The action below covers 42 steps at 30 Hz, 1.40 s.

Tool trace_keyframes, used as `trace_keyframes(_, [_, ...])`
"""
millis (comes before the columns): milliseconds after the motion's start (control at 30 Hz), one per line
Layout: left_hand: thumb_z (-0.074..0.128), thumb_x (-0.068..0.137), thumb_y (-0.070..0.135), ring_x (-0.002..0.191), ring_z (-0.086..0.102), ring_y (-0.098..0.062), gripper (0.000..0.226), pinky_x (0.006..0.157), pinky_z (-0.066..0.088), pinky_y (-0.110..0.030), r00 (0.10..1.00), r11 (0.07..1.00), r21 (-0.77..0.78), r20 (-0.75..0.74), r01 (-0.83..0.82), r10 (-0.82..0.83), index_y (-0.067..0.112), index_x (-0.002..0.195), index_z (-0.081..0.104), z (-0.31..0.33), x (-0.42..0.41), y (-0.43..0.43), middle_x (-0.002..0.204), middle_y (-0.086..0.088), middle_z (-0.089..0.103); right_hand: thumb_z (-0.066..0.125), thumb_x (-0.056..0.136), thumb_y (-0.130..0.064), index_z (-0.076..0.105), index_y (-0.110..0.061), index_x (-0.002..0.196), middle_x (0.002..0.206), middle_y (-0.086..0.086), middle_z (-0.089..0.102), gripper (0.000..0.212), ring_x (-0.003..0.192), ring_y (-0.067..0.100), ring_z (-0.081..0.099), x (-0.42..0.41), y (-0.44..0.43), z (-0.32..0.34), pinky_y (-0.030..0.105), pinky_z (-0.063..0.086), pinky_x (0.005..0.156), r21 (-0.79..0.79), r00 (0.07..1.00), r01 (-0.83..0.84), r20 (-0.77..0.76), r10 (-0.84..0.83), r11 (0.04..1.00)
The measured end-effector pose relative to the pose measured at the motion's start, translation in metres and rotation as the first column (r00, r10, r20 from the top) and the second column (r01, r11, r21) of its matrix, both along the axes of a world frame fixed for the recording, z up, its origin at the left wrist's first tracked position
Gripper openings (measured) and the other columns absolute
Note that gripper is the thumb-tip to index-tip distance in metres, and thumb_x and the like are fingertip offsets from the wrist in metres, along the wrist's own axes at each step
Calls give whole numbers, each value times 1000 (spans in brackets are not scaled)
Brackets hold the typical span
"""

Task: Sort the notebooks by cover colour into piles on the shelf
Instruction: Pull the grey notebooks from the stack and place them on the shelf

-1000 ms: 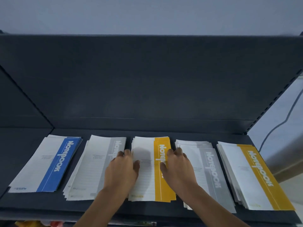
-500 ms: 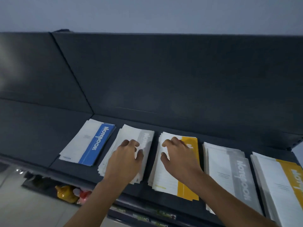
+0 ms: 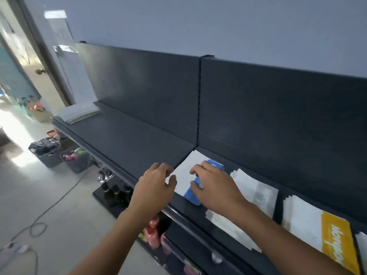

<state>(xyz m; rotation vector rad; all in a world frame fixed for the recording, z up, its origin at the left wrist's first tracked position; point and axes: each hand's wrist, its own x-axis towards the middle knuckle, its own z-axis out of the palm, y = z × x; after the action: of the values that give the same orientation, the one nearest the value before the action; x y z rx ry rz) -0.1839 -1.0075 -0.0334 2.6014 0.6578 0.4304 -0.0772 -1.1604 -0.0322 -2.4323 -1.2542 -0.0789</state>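
The blue-banded notebook pile (image 3: 185, 169) lies flat on the dark shelf (image 3: 139, 143), just right of the shelf joint. My right hand (image 3: 214, 187) rests on its blue band with the fingers spread, covering most of the band. My left hand (image 3: 156, 187) hovers at the pile's left edge, fingers apart and curled, holding nothing. To the right lie a grey-banded pile (image 3: 256, 189), partly under my right forearm, and a yellow-banded pile (image 3: 333, 241). Another white pile's corner (image 3: 362, 247) shows at the frame's right edge.
A separate stack of notebooks (image 3: 79, 114) sits at the shelf's far left end. Below are a lower shelf with dark bottles (image 3: 115, 193) and pink items (image 3: 154, 233). Two baskets (image 3: 47, 153) and a cable (image 3: 49, 209) lie on the floor at left.
Both hands have moved left, from the yellow and grey piles to the blue pile. The view has swung left, showing the long shelf, the floor and a doorway.
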Motion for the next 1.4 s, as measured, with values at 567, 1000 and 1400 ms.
trace_keyframes(567, [50, 96, 34, 88, 59, -11, 23, 79, 52, -33, 975, 975, -22, -7, -222, 222, 27, 113, 65, -14, -132, 293, 106, 9, 59, 51, 97, -41, 57, -29, 113, 107, -11, 52, 20, 81, 10, 53, -88, 311, -9, 30, 47, 68, -40, 968, -248, -36, 247, 968])
trace_keyframes(1000, [50, 96, 35, 83, 61, -8, 24, 77, 55, -35, 944, 943, -46, -14, -331, 331, 28, 114, 64, -17, -124, 424, 102, 13, 62, 54, 97, -37, 58, -28, 109, 105, -9, 54, 16, 83, 16, 59, -70, 478, -11, 35, 53, 73, -56, 940, -336, -83, 331, 940])
trace_keyframes(1400, [51, 98, 38, 85, 61, -5, 24, 79, 56, -34, 913, 914, -14, -53, -405, 404, 29, 116, 63, -11, -94, 599, 103, 15, 61, 55, 97, -36, 59, -27, 115, 111, -10, 55, 21, 88, 15, 57, -28, 664, -7, 32, 47, 76, -59, 907, -414, -112, 407, 908])
